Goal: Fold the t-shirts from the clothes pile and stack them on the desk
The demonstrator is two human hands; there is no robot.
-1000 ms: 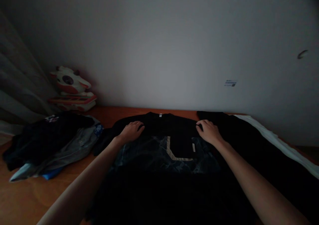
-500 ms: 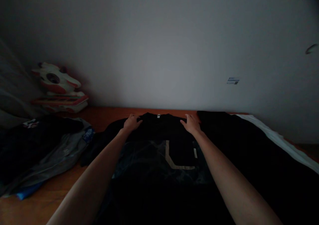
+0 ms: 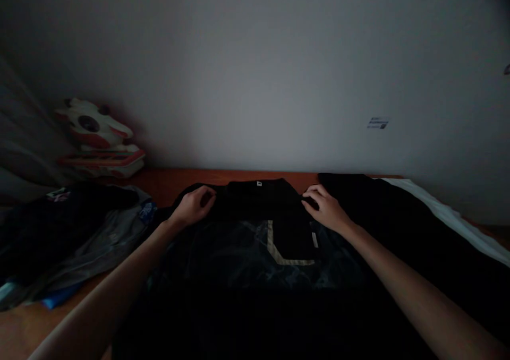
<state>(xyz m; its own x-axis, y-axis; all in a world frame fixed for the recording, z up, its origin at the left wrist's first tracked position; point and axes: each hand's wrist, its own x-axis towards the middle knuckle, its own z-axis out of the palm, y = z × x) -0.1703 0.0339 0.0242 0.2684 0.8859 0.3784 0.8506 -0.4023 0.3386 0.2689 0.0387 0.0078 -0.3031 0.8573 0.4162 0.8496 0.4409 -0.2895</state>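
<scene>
A black T-shirt lies spread out in front of me, with a dark marbled band across its chest. On that band sits a black pocket edged in beige, and a small white label shows at the collar. At the left shoulder, thumb and fingers of my left hand are pinched together on the fabric. My right hand pinches the right shoulder the same way. The shirt's lower part fades into darkness.
Crumpled dark and grey clothes lie on the left. A cow-shaped toy keyboard stands behind them against the wall. More black clothing and a white garment spread along the right of the orange-brown surface.
My hands went from resting with fingers spread at the shoulders to pinching the fabric, slightly farther apart and nearer me. The collar area has folded or bunched, and the view shifted slightly.
</scene>
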